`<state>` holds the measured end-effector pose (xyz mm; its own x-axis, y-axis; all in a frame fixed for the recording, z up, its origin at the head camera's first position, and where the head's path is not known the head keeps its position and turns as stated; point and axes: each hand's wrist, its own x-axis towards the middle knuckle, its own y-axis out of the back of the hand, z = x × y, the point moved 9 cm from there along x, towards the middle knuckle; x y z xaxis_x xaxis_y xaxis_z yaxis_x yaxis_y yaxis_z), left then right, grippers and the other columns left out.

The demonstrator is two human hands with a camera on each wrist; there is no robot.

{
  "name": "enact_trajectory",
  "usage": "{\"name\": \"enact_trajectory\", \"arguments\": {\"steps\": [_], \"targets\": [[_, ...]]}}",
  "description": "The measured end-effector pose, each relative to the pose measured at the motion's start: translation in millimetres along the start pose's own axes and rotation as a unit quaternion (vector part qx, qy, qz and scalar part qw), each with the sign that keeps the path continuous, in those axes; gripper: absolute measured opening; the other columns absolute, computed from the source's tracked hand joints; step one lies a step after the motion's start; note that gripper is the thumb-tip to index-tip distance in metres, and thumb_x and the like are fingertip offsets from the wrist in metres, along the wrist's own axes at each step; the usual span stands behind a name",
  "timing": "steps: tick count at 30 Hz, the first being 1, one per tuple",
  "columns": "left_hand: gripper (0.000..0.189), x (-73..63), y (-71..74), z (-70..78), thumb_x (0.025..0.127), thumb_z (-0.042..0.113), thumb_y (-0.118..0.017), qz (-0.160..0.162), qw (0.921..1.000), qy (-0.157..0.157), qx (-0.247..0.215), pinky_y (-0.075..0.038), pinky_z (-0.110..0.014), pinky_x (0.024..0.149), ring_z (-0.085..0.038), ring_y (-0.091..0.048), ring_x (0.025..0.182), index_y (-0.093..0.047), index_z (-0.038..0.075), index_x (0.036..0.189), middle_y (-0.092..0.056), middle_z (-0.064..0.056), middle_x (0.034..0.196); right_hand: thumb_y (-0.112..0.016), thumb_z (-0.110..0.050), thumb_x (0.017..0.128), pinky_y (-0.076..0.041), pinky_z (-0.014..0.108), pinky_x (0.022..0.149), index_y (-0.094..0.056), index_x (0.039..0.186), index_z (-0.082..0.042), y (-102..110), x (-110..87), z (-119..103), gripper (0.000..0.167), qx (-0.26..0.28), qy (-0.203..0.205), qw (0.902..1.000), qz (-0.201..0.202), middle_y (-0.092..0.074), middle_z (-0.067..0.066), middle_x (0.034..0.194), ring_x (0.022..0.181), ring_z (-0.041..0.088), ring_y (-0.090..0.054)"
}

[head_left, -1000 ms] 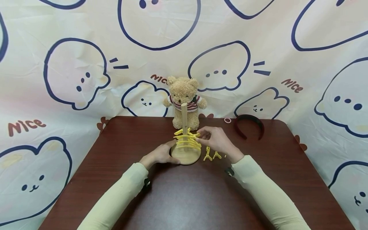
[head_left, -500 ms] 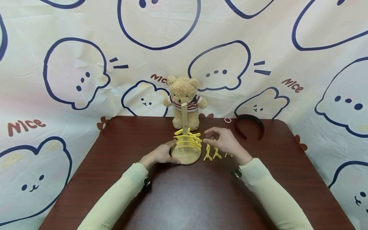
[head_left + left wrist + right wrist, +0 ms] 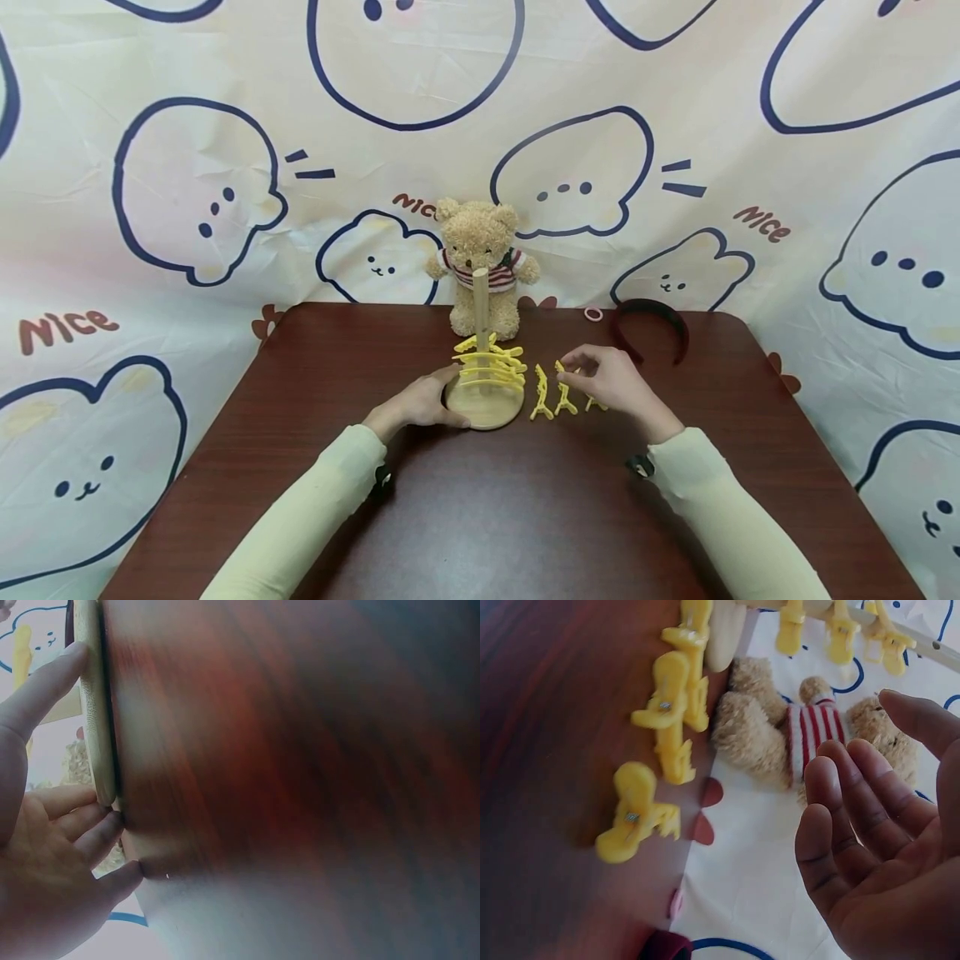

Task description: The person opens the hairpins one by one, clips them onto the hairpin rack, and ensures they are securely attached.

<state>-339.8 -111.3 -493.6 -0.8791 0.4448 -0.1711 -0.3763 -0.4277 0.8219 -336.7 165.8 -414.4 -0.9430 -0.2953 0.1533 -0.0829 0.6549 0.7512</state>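
A wooden stand [image 3: 487, 412] has a round base and an upright post. Several yellow spring clips [image 3: 489, 367] are clamped one above another on the lower post. My left hand [image 3: 420, 400] grips the left side of the base; the left wrist view shows the thumb over the rim [image 3: 96, 712] and fingers along its edge. To the stand's right, three loose yellow clips [image 3: 542, 396] stand in a row on the table. My right hand [image 3: 611, 379] hovers by the middle clip [image 3: 566, 402], fingers loosely bent and apart, holding nothing. It partly hides the rightmost clip [image 3: 596, 403].
A teddy bear [image 3: 480, 237] in a striped shirt sits behind the stand against the printed cloth backdrop [image 3: 390, 158]. At the back right lie a dark red headband [image 3: 649, 305] and a small pink ring [image 3: 594, 314]. The brown table [image 3: 480, 517] extends toward me.
My right hand has moved right, away from the clips on the post to the loose clips, and slightly lower. My left hand has kept its grip on the base.
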Motion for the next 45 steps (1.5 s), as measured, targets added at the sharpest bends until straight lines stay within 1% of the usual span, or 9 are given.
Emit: {"name": "enact_trajectory", "arguments": {"steps": [6, 9, 15, 21, 25, 30, 35, 40, 45], "targets": [[0.109, -1.0, 0.0, -0.1, 0.077, 0.047, -0.084, -0.002, 1.0, 0.003, 0.003, -0.032, -0.048, 0.119, -0.033, -0.03, 0.15, -0.025, 0.007, 0.159, -0.025, -0.014, 0.165, -0.078, -0.035, 0.086, -0.05, 0.03, 0.066, -0.076, 0.105, -0.014, -1, -4.9, 18, 0.029, 0.0, -0.013, 0.9999, -0.006, -0.072, -0.002, 0.092, 0.078, 0.016, -0.059], [0.109, -1.2, 0.7, 1.2, 0.077, 0.047, -0.084, -0.001, 1.0, 0.001, 0.004, -0.032, -0.049, 0.119, -0.034, -0.03, 0.15, -0.025, 0.005, 0.158, -0.025, -0.015, 0.165, -0.079, -0.035, 0.086, -0.05, 0.03, 0.064, -0.075, 0.104, -0.014, 0, -8.1, 26, 0.028, -0.003, -0.023, 0.9997, -0.009, -0.072, -0.001, 0.09, 0.078, 0.016, -0.06], [0.109, -1.5, 0.6, 2.2, 0.077, 0.047, -0.084, -0.001, 1.0, -0.002, 0.004, -0.032, -0.048, 0.119, -0.034, -0.03, 0.15, -0.025, 0.004, 0.158, -0.025, -0.017, 0.165, -0.079, -0.035, 0.086, -0.05, 0.029, 0.065, -0.075, 0.106, -0.008, -2, -15.1, 41, 0.034, -0.021, -0.042, 0.9987, -0.019, -0.072, 0.001, 0.089, 0.078, 0.014, -0.061], [0.109, -0.9, 1.3, 0.9, 0.077, 0.047, -0.084, -0.002, 1.0, -0.001, 0.006, -0.032, -0.049, 0.119, -0.034, -0.03, 0.15, -0.025, 0.005, 0.158, -0.025, -0.016, 0.165, -0.079, -0.037, 0.085, -0.051, 0.029, 0.066, -0.076, 0.1, -0.011, -4, -20.1, 58, 0.03, -0.038, -0.067, 0.9969, -0.016, -0.073, 0.002, 0.087, 0.073, 0.013, -0.062], [0.108, -0.9, 1.0, 0.3, 0.077, 0.047, -0.084, -0.002, 1.0, -0.004, 0.005, -0.032, -0.049, 0.119, -0.035, -0.03, 0.15, -0.025, 0.005, 0.158, -0.026, -0.016, 0.164, -0.079, -0.041, 0.084, -0.051, 0.03, 0.069, -0.076, 0.097, -0.014, -6, -22.6, 67, 0.029, -0.061, -0.087, 0.9942, -0.017, -0.073, 0.0, 0.087, 0.074, 0.012, -0.063], [0.105, -0.9, 1.9, 1.5, 0.078, 0.047, -0.084, -0.003, 0.9999, -0.013, 0.009, -0.033, -0.05, 0.118, -0.035, -0.032, 0.149, -0.028, 0.006, 0.158, -0.028, -0.016, 0.164, -0.079, -0.042, 0.082, -0.049, 0.032, 0.07, -0.075, 0.095, -0.013, -8, -24.5, 74, 0.032, -0.075, -0.102, 0.9917, -0.021, -0.073, 0.001, 0.086, 0.076, 0.014, -0.062], [0.104, -0.8, 2.6, 1.4, 0.078, 0.047, -0.084, -0.002, 0.9999, -0.01, 0.011, -0.033, -0.049, 0.118, -0.035, -0.033, 0.149, -0.029, 0.008, 0.158, -0.029, -0.015, 0.164, -0.08, -0.045, 0.08, -0.047, 0.031, 0.067, -0.074, 0.092, -0.013, -10, -25.4, 79, 0.034, -0.085, -0.118, 0.9891, -0.021, -0.071, 0.0, 0.083, 0.073, 0.015, -0.059], [0.104, -0.8, 2.1, 0.2, 0.078, 0.047, -0.083, -0.004, 0.9999, -0.003, 0.012, -0.032, -0.048, 0.119, -0.033, -0.032, 0.149, -0.029, 0.01, 0.158, -0.029, -0.013, 0.164, -0.081, -0.048, 0.079, -0.044, 0.03, 0.062, -0.073, 0.09, -0.013, -14, -25.9, 82, 0.038, -0.102, -0.139, 0.9845, -0.036, -0.066, 0.001, 0.078, 0.07, 0.017, -0.056], [0.104, 0.2, 1.2, -0.4, 0.078, 0.048, -0.083, -0.007, 0.9999, -0.003, 0.011, -0.032, -0.049, 0.119, -0.034, -0.032, 0.149, -0.028, 0.011, 0.158, -0.028, -0.014, 0.164, -0.081, -0.048, 0.078, -0.043, 0.031, 0.061, -0.072, 0.09, -0.012, -16, -25.5, 86, 0.039, -0.119, -0.151, 0.98, -0.052, -0.065, 0.002, 0.078, 0.071, 0.019, -0.056]]}}
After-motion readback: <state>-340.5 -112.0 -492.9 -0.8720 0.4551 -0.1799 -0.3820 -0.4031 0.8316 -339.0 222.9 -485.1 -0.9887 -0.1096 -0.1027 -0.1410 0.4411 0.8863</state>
